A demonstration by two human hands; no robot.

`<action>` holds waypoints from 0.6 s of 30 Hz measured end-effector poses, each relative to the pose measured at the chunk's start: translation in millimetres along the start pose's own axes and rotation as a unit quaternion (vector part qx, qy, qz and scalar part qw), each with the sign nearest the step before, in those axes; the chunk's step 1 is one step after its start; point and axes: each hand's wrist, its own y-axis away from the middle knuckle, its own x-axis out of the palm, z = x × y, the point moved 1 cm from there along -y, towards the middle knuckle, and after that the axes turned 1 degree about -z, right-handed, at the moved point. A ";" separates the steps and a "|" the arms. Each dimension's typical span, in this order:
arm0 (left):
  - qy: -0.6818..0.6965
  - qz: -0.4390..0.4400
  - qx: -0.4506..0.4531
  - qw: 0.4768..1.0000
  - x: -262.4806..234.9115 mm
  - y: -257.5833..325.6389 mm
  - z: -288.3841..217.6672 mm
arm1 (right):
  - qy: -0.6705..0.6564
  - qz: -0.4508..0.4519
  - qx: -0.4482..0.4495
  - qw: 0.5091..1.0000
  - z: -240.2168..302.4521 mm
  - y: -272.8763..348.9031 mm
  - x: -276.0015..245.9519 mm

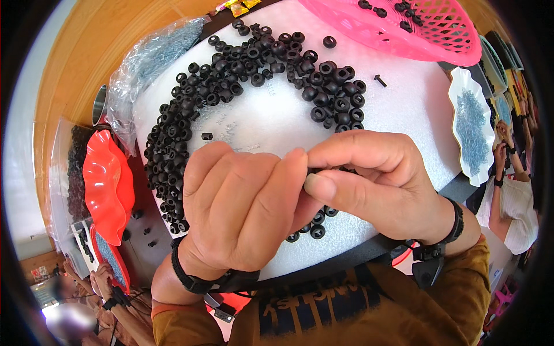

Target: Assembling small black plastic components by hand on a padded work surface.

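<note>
Both of my hands meet in the middle, above a white foam-covered surface (pixel 404 138). My right hand (pixel 381 184) pinches a small black part (pixel 312 170) between thumb and forefinger; most of it is hidden. Against the same spot, my left hand (pixel 236 202) is closed with curled fingers, its fingertips meeting the right ones. What the left fingers grip is mostly covered. Around the hands curves a heap of small black hollow round parts (pixel 173 127), some of them under my wrists. A single black part (pixel 206 136) lies inside the curve, among tiny clear-looking bits.
A pink basket (pixel 369 34) holding a few black parts stands at the far right. White scalloped plate (pixel 459 86) and clear bag (pixel 150 57) hold bluish-grey tiny pieces. A red wavy dish (pixel 107 184) is at left. Other people's hands (pixel 103 282) work at both sides.
</note>
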 end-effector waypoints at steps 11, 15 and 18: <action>-0.088 0.113 -0.039 0.989 -8.1 -4.9 -9.7 | 0.167 0.010 -0.113 0.980 -2.2 -5.0 -1.3; -0.090 0.187 -0.070 0.976 -10.8 -5.4 -8.8 | 0.071 0.016 -0.030 0.997 -5.2 -3.0 2.9; -0.090 0.176 -0.059 0.978 -9.8 -3.8 -7.3 | 0.072 0.033 0.007 0.997 -2.2 -2.2 1.9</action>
